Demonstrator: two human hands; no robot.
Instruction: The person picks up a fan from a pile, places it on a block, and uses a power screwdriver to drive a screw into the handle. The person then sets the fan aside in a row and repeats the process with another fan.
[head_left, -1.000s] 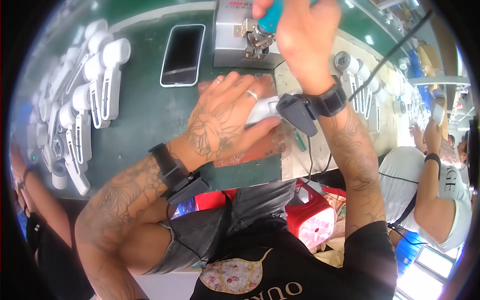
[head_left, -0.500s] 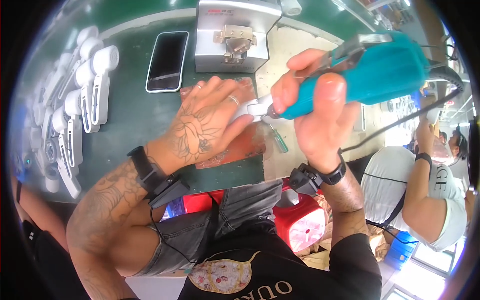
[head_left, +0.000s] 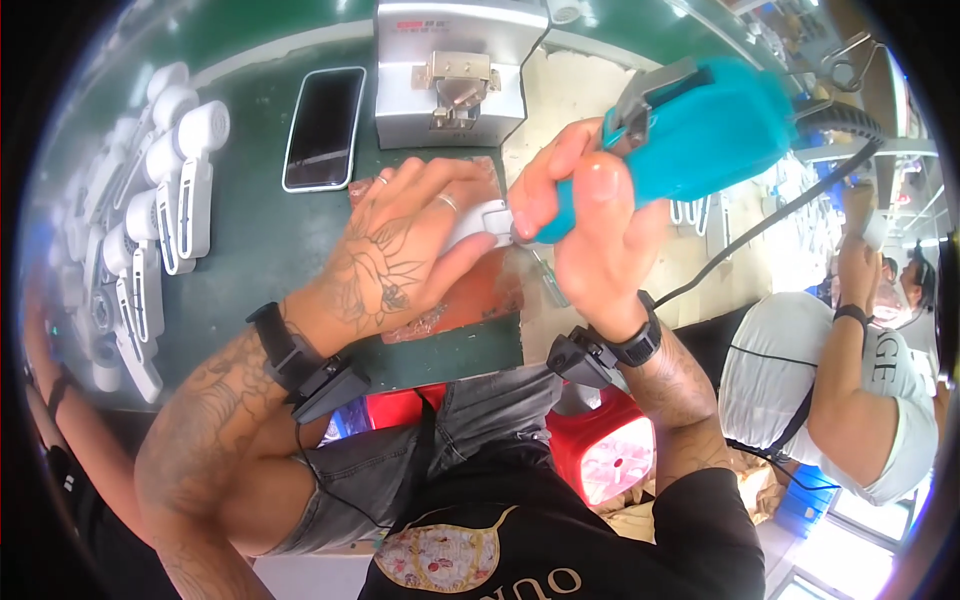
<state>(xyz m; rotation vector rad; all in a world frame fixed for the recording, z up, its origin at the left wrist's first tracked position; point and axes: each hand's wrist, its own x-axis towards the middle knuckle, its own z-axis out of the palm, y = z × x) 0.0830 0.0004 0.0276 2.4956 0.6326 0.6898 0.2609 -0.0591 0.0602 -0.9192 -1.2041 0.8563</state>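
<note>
1 white plastic part (head_left: 491, 223) is pinched in the left hand (head_left: 390, 245); the right hand (head_left: 605, 235) grips a teal electric screwdriver (head_left: 705, 135); red lettering (head_left: 410, 25) marks a silver box (head_left: 400, 80).

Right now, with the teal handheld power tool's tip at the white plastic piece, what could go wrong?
The teal handheld power tool, gripped in the right hand, might slip off the white plastic piece and strike the left hand holding it close by. The long black cable, curving down from the tool, could snag and tug it aside.
</note>
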